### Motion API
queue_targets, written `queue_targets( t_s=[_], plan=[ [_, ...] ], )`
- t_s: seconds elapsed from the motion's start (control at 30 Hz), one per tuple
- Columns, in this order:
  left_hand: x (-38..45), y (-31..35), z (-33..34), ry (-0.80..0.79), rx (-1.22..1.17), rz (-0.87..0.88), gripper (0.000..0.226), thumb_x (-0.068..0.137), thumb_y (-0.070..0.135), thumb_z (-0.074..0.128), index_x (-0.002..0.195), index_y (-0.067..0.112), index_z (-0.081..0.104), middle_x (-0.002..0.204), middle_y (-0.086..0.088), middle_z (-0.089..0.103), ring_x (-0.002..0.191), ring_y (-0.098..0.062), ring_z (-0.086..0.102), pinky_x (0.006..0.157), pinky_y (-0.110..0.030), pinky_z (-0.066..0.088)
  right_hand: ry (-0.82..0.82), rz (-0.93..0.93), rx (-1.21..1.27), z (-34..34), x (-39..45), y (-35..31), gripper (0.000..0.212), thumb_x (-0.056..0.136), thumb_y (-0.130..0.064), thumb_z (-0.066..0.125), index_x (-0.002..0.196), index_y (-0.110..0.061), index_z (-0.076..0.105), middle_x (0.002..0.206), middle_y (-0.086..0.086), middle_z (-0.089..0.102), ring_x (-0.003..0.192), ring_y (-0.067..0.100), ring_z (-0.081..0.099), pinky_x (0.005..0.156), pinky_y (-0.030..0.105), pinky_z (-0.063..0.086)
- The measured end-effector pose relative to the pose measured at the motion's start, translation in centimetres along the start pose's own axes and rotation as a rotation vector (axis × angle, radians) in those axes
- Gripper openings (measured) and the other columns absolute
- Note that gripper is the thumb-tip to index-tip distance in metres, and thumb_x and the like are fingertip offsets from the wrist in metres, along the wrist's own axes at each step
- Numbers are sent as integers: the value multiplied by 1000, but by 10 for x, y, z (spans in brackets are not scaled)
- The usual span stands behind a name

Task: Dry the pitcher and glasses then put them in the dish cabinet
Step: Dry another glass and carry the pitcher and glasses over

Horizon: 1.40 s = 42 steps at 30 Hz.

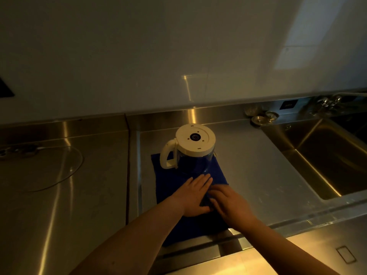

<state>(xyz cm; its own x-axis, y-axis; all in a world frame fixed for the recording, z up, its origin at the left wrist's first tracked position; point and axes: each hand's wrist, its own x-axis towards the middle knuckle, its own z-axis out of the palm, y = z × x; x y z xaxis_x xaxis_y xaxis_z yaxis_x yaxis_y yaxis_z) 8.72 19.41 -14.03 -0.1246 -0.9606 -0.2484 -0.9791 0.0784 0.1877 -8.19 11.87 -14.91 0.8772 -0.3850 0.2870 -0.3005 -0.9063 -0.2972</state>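
Nearest the camera, two bare forearms reach in from the near edge over a steel bench point(258, 155), and both hands lie on a dark blue cloth point(168, 187) spread on it. The left hand point(195, 195) is flat, fingers straight and together, pressing the cloth. The right hand point(228, 203) sits just beside it, touching it, its fingers bent down onto the cloth; whether they pinch a fold cannot be told in the dim light. The pitcher point(193, 149) stands upside down on the far part of the cloth, its white round base on top, its clear body below and its white handle to the left, just beyond the left fingertips and apart from them. To the right, a sink point(327, 155) is set into the bench, with a tap point(329, 101) at its far side. Some small shiny round things point(262, 117) sit at the far edge near the sink corner, too blurred to name. A thin cable point(65, 175) curves across the left part of the bench.
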Motion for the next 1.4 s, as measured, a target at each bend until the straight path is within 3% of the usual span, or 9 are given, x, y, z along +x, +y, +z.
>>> queue_targets(
  t_s=[0.13,0.3,0.37,0.5,0.67,0.83,1.17,1.4],
  plan=[
    [-8,-24,-13,139,24,29,83,92,57,42,153,18,1,160,-2,-7,146,-18,-8,119,-39,-3,71,3,-2,-23,52,-1,36,91,-35,42,121,-19,54,129,6,52,116,19,50,91,28,44],
    [-17,-54,-47,393,64,-128,70,91,27,53,151,11,19,157,-7,15,144,-23,14,118,-34,4,71,50,-33,-27,113,-2,43,88,-26,55,129,-13,50,139,11,45,127,27,42,99,36,38],
    [-17,-65,-55,443,57,-217,66,93,22,50,150,11,19,157,-8,15,144,-23,12,117,-33,4,23,77,-46,-26,129,0,46,89,-21,56,133,-14,47,143,9,39,131,27,36,102,38,36],
    [-16,-79,-59,434,36,-336,69,92,18,50,151,9,15,159,-10,8,146,-26,8,118,-37,7,-86,113,-75,-25,148,3,49,93,-24,50,140,-17,37,150,4,30,137,22,27,107,33,28],
    [-11,-86,-63,380,9,-400,85,90,12,58,151,5,-1,159,-13,0,146,-27,4,118,-35,1,-214,90,-155,-16,154,10,48,97,-33,39,144,-23,29,153,3,23,141,21,18,112,38,21],
    [1,-84,-61,410,-71,-433,89,87,5,62,151,5,1,157,-13,8,143,-26,16,116,-31,15,-204,88,-144,-15,152,12,50,96,-30,44,143,-24,30,153,2,23,141,21,17,112,38,20],
    [13,-92,-60,433,-68,-447,82,88,12,61,150,6,7,153,-12,20,138,-25,26,112,-29,22,-180,127,-55,-14,154,15,47,92,-31,52,138,-26,41,148,2,35,137,23,30,108,44,32],
    [21,-93,-57,447,-115,-470,77,91,16,59,150,7,9,151,-13,24,132,-23,32,108,-28,27,-157,129,-39,-13,152,14,48,94,-28,50,140,-25,38,150,1,32,139,21,25,110,40,28]
  ],
)
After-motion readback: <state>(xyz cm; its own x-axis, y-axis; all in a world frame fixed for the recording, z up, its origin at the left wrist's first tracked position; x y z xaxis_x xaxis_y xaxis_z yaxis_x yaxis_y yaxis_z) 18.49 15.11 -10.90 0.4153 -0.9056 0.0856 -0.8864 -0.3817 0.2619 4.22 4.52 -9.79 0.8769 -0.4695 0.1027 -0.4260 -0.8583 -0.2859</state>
